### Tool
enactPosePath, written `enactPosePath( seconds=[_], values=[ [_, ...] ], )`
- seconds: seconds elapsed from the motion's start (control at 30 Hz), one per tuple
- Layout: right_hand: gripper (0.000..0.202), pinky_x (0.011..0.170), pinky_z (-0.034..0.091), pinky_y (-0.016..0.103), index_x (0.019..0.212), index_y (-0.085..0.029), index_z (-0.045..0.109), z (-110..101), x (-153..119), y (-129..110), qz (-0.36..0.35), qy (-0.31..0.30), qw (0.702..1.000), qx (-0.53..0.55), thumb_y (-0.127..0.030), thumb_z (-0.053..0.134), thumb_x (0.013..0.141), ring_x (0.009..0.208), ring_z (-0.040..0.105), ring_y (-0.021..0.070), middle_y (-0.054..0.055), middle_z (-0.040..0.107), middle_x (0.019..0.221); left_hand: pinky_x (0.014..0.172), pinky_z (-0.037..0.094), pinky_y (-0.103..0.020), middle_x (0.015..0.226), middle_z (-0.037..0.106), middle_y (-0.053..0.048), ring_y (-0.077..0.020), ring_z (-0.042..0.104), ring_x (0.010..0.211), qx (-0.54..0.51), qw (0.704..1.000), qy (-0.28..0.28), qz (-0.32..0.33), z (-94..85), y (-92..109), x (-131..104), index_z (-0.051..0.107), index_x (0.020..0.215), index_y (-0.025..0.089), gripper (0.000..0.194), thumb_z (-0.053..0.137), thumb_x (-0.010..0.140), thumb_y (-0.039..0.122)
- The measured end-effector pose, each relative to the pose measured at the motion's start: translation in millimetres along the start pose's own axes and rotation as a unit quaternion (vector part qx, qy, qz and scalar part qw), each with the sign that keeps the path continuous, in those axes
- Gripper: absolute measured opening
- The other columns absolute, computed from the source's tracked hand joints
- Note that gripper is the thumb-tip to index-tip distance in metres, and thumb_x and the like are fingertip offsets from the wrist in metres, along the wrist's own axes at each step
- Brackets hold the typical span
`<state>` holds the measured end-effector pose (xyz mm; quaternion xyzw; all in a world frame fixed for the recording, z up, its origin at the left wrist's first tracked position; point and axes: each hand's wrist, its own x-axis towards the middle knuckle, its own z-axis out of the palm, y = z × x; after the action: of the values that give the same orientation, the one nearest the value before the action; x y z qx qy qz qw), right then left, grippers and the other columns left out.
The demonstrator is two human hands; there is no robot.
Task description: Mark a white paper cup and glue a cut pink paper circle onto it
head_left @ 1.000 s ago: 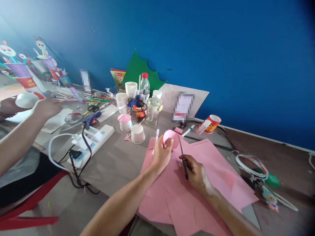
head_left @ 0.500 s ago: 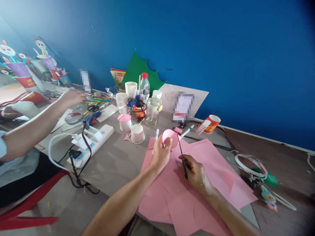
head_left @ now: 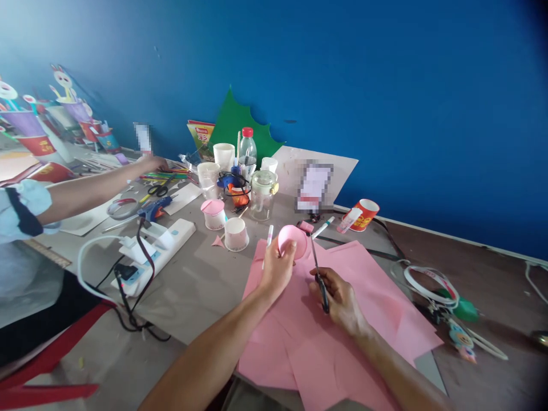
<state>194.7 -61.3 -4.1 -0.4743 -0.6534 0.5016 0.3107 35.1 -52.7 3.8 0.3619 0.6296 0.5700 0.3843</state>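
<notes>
Between the thumb and fingers of my left hand [head_left: 276, 265] is a round pink paper disc [head_left: 291, 241], held up above the sheets. My right hand [head_left: 336, 294] grips a pair of black-handled scissors [head_left: 322, 291], whose blades point up and away to the disc's right edge. Whether the blades touch the paper I cannot tell. Under both hands lie overlapping pink paper sheets [head_left: 338, 342]. A white marker [head_left: 270, 235] lies just behind my left hand, and another marker [head_left: 323, 227] with a teal band is beyond the disc.
Left of the sheets stand a white paper cup [head_left: 236, 234] and a pink-topped cup [head_left: 213, 214]. Behind them are a glass jar [head_left: 262, 197] and a bottle [head_left: 247, 151]. A power strip [head_left: 160, 254] with cables lies left. Another person's arm [head_left: 98, 191] reaches over pencils. A red cup [head_left: 366, 214] stands right.
The other person's arm has reached farther right and away over the pencils. My hands keep hold of the disc and scissors, in nearly the same pose. The whole view has shifted slightly.
</notes>
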Motion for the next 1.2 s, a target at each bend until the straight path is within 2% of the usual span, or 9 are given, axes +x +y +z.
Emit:
enactPosePath(
  seconds=[0.47,0.93,1.2],
  values=[
    [0.041,0.043,0.034,0.021,0.098,-0.018,0.058,-2.4,4.2,0.2,-0.006,-0.016,0.999,0.05,-0.056,0.06,0.081,0.05,0.04,0.0098,-0.006,0.045,0.06,0.045,0.022,-0.023,0.053,0.029,0.006,-0.0087,0.028,0.047,0.001,0.998,-0.055,0.03,0.6,8.5,-4.3,0.037,0.06,0.022,0.034,0.055,0.082,0.041],
    [0.043,0.042,0.033,0.022,0.096,-0.018,0.058,-3.3,4.5,-2.7,0.009,-0.013,0.998,0.054,-0.057,0.062,0.078,0.049,0.04,0.0102,-0.006,0.044,0.058,0.048,0.024,-0.024,0.057,0.033,0.005,-0.0103,0.031,0.052,0.027,0.999,-0.035,0.012,-0.5,5.4,-3.7,0.038,0.063,0.022,0.031,0.057,0.08,0.04],
    [0.044,0.042,0.031,0.023,0.093,-0.019,0.058,-2.2,3.8,-8.0,0.009,-0.005,0.999,0.045,-0.059,0.063,0.076,0.047,0.037,0.0098,-0.007,0.042,0.056,0.051,0.029,-0.024,0.058,0.033,0.005,-0.011,0.034,0.055,0.046,0.998,-0.031,0.033,1.2,2.7,-2.3,0.048,0.068,0.021,0.021,0.056,0.08,0.036]
  ],
)
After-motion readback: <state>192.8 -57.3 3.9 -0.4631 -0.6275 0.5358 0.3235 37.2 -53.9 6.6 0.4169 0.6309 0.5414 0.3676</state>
